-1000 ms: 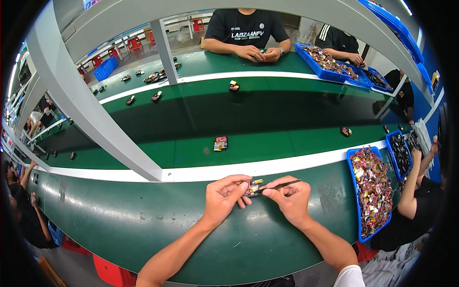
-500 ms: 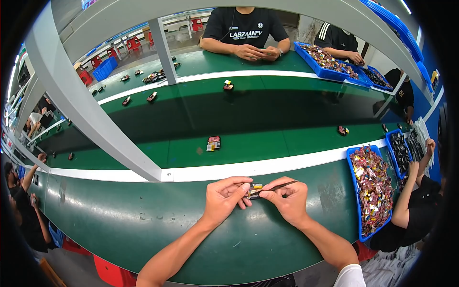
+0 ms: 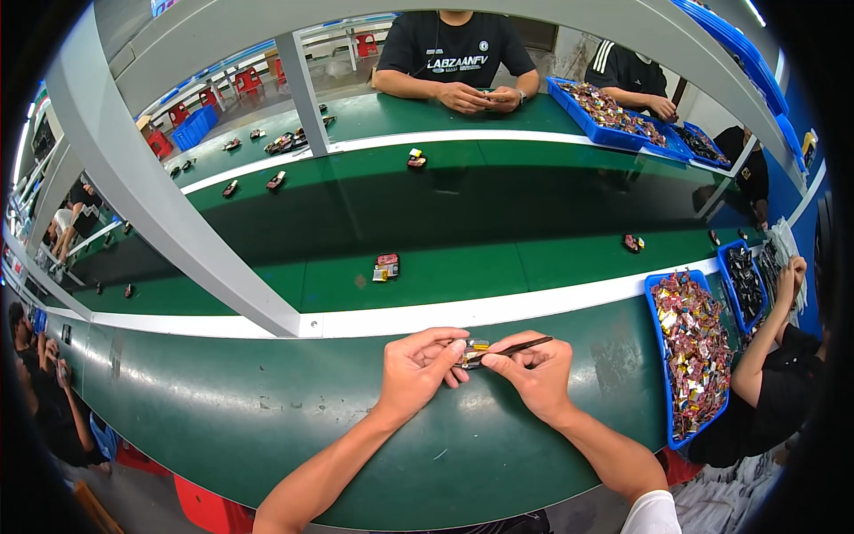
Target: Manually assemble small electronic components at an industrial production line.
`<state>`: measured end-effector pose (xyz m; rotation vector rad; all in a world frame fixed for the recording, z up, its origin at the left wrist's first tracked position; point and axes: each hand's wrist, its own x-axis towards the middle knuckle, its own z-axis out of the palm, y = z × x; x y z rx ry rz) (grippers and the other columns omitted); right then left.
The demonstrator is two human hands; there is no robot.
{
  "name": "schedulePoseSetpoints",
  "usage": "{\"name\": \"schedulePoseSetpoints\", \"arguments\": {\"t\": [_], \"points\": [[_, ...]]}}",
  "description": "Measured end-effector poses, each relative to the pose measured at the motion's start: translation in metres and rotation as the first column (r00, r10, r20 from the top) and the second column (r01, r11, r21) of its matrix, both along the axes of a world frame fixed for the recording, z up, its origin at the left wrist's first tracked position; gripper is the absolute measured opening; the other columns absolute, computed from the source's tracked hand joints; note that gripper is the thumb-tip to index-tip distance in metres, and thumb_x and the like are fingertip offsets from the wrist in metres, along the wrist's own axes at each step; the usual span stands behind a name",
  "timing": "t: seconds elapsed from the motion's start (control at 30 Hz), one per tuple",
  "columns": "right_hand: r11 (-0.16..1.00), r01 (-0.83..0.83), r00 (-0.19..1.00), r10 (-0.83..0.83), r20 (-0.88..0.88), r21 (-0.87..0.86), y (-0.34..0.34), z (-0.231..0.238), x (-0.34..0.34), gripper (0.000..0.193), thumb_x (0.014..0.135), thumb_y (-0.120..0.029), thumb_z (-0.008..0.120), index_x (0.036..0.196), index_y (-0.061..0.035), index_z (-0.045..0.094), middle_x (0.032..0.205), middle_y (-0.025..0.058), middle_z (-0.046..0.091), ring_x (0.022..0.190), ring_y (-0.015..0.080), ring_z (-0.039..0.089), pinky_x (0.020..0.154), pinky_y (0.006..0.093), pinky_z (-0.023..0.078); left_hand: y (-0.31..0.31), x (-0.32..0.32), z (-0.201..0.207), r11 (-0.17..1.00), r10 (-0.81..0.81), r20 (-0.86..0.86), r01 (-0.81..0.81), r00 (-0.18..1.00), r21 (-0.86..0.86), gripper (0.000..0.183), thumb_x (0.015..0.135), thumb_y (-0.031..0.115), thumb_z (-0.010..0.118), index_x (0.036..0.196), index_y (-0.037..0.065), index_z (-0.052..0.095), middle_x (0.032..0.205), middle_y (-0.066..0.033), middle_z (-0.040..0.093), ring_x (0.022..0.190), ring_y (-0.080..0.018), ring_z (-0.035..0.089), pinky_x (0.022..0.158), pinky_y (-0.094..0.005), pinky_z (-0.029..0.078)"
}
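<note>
My left hand [image 3: 415,372] is closed on a small electronic unit [image 3: 471,353], a dark shell with a yellow and silver part in it, just above the green bench. Between the thumb and fingers of my right hand [image 3: 536,374] is a pair of dark slim tweezers [image 3: 527,345]. Their tip end reaches the unit, and the back end sticks out up to the right. My fingers cover part of the unit, so the exact contact point is hidden.
A blue bin [image 3: 689,356] heaped with small red and yellow parts stands right of my hands. Behind it is a blue bin [image 3: 741,280] of black pieces. Beyond the white rail, a green conveyor belt [image 3: 463,271] carries units. A grey post [image 3: 178,196] rises at left. Co-workers sit around.
The units on the conveyor belt have shifted a little to the left. My hands stay almost in place, still holding the unit and tweezers. At right, a co-worker's arm has moved slightly.
</note>
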<state>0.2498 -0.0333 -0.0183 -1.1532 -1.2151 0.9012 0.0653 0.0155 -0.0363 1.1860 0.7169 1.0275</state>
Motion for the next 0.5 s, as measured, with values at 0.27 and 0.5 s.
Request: {"name": "schedulePoseSetpoints", "arguments": {"t": [0.27, 0.5], "points": [[0.999, 0.032, 0.999, -0.032, 0.030, 0.013, 0.0001, -0.0004, 0.0002, 0.010, 0.082, 0.003, 0.079, 0.090, 0.0031, 0.072, 0.069, -0.0032, 0.064, 0.052, -0.0029, 0.039, 0.047, 0.0174, 0.028, 0.0000, 0.0006, 0.0012, 0.999, 0.035, -0.005, -0.035, 0.999, -0.025, 0.021, 0.098, 0.007, 0.063, 0.114, -0.007, 0.067, 0.082, -0.0119, 0.072, 0.066, -0.0130, 0.069, 0.054, -0.0233, 0.054], [0.998, 0.029, 0.992, -0.036, 0.120, 0.060, -0.0030, -0.0031, 0.0006, 0.009, 0.079, 0.002, 0.082, 0.084, 0.0035, 0.074, 0.073, -0.0001, 0.069, 0.050, -0.0012, 0.041, 0.046, 0.0182, 0.030, -0.0007, 0.0015, 0.0037, 0.999, 0.040, -0.005, -0.040, 0.999, -0.033, 0.021, 0.098, 0.007, 0.063, 0.113, -0.007, 0.067, 0.080, -0.0116, 0.072, 0.065, -0.0130, 0.069, 0.054, -0.0232, 0.054]]}}
